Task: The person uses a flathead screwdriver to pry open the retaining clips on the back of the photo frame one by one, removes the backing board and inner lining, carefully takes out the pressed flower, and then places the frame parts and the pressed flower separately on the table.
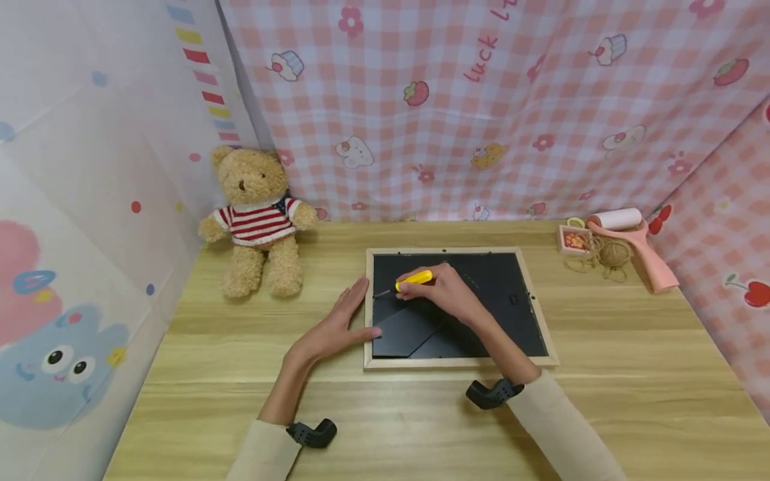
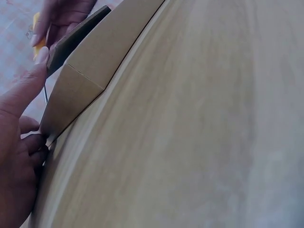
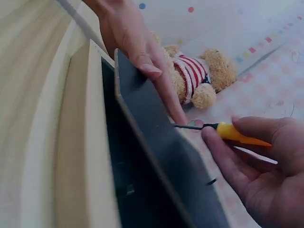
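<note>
A picture frame with a pale wooden rim [image 1: 463, 363] lies face down on the table, its black backing board [image 1: 493, 327] upward. My right hand [image 1: 450, 294] grips a screwdriver [image 3: 237, 134] by its yellow handle. The thin metal shaft points left, its tip at the backing's left edge beside the rim. Along the frame's left side rests my left hand [image 1: 333, 332], fingers extended against the outer rim and thumb laid over the lower-left edge. A black easel flap [image 3: 152, 118] stands slightly raised from the backing. Small dark tabs line the inner rim.
A teddy bear [image 1: 259, 220] in a striped shirt sits at the back left. At the back right lie a pink-handled lint roller [image 1: 646, 257], a ball of twine [image 1: 615, 253] and a small framed paw-print block [image 1: 574, 240]. Patterned cloths hang behind the table [image 1: 409, 421].
</note>
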The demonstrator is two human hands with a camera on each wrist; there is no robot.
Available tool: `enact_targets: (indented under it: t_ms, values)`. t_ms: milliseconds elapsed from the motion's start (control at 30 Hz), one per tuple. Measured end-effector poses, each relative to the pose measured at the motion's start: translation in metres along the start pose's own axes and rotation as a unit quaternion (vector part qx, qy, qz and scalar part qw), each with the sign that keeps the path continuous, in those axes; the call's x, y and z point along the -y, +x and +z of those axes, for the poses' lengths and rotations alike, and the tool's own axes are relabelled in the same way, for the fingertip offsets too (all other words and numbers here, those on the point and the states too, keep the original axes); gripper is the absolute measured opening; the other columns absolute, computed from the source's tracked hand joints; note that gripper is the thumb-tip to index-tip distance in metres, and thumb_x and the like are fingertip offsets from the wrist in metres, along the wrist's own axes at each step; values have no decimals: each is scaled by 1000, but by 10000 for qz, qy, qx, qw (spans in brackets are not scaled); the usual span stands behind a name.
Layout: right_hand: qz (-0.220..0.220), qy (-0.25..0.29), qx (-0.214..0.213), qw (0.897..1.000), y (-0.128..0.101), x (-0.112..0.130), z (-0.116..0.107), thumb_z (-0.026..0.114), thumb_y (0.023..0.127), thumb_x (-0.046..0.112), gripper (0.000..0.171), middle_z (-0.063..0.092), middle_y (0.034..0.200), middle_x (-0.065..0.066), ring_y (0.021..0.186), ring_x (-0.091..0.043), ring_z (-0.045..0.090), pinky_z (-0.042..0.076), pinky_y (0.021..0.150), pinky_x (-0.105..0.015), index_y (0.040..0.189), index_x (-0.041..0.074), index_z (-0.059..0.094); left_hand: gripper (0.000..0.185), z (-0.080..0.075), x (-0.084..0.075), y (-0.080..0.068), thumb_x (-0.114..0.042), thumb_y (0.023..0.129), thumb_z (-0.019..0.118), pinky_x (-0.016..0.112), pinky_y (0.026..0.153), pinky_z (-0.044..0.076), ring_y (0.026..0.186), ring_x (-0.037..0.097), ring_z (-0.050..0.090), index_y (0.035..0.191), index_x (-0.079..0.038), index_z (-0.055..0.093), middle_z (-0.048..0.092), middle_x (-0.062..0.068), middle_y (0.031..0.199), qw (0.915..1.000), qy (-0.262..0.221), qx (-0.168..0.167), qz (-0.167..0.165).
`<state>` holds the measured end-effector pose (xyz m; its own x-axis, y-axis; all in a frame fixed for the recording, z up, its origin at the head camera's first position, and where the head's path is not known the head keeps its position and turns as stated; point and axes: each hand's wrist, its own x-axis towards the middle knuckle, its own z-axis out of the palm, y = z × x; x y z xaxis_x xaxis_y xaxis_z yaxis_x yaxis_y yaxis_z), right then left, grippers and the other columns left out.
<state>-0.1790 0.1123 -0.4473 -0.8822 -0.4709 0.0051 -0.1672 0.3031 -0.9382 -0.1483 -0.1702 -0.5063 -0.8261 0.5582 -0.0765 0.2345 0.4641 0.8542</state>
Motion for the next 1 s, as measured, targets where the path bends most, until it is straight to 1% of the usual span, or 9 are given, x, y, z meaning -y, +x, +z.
enact_targets:
  t_ms: [100, 200, 333, 400, 467, 600, 733, 867, 1000]
  values:
    - [-277, -944, 33, 9951, 5, 18, 6, 76, 104, 11, 24, 85, 101, -14, 91, -27, 83, 68, 84, -35, 121, -5, 80, 112, -1, 1, -1, -52, 103, 75, 57, 139, 0, 172, 36, -8, 178, -13, 3, -1, 12, 186, 10000, 9, 3, -45]
    - [-454, -1780, 59, 9830, 11, 39, 15, 77, 103, 12, 23, 84, 95, -12, 81, -19, 80, 64, 73, -27, 117, -5, 81, 112, -1, 2, -1, -53, 102, 76, 58, 139, -1, 172, 37, -7, 178, -12, 5, 0, 13, 186, 10000, -10, -53, -11]
    - [-468, -2419, 75, 9691, 16, 55, 24, 78, 102, 14, 23, 82, 89, -10, 71, -11, 72, 58, 66, -20, 114, -6, 81, 114, 1, 4, -1, -60, 100, 75, 57, 139, -2, 172, 34, -6, 178, -13, 7, 1, 10, 187, 9999, -107, -110, 32]
    - [-439, -2437, 62, 9688, 15, 55, 24, 78, 103, 14, 23, 82, 89, -10, 71, -11, 72, 58, 66, -20, 115, -6, 81, 115, 2, 5, 0, -62, 99, 75, 56, 139, -2, 172, 32, -5, 178, -14, 7, 2, 9, 187, 9998, -104, -129, 53]
    - [-397, -2253, 8, 9735, 13, 50, 21, 77, 103, 15, 23, 83, 90, -10, 73, -15, 75, 60, 67, -23, 115, -5, 82, 114, 4, 5, 1, -61, 99, 75, 56, 139, -2, 172, 33, -5, 178, -13, 8, 2, 10, 187, 9998, -95, -132, 114]
    - [-57, -1262, -126, 9919, 5, 29, 12, 76, 104, 14, 21, 85, 96, -11, 87, -26, 82, 66, 78, -32, 116, -3, 82, 113, 4, 4, 3, -58, 101, 75, 56, 139, -1, 172, 37, -4, 178, -10, 8, 3, 14, 186, 9996, -21, -120, 237]
    - [171, -503, -185, 9984, 5, 14, 3, 75, 105, 14, 21, 85, 98, -11, 94, -31, 84, 67, 91, -42, 117, -2, 83, 113, 3, 2, 3, -55, 101, 76, 56, 139, -1, 172, 38, -5, 177, -9, 7, 3, 15, 186, 9997, 24, -93, 222]
    - [-37, -774, -12, 9970, 14, 19, 1, 76, 105, 15, 21, 85, 95, -11, 91, -32, 83, 67, 90, -46, 114, -2, 83, 113, 2, 1, 4, -55, 101, 76, 56, 139, -1, 172, 36, -5, 177, -9, 6, 3, 14, 186, 9998, 69, -48, 156]
    - [-278, -1317, 358, 9902, 25, 35, 5, 76, 105, 14, 22, 84, 93, -13, 88, -33, 83, 68, 85, -44, 112, -6, 82, 114, 1, 0, 3, -56, 101, 75, 58, 139, -1, 172, 37, -6, 177, -8, 5, 2, 15, 186, 10000, 46, -7, 80]
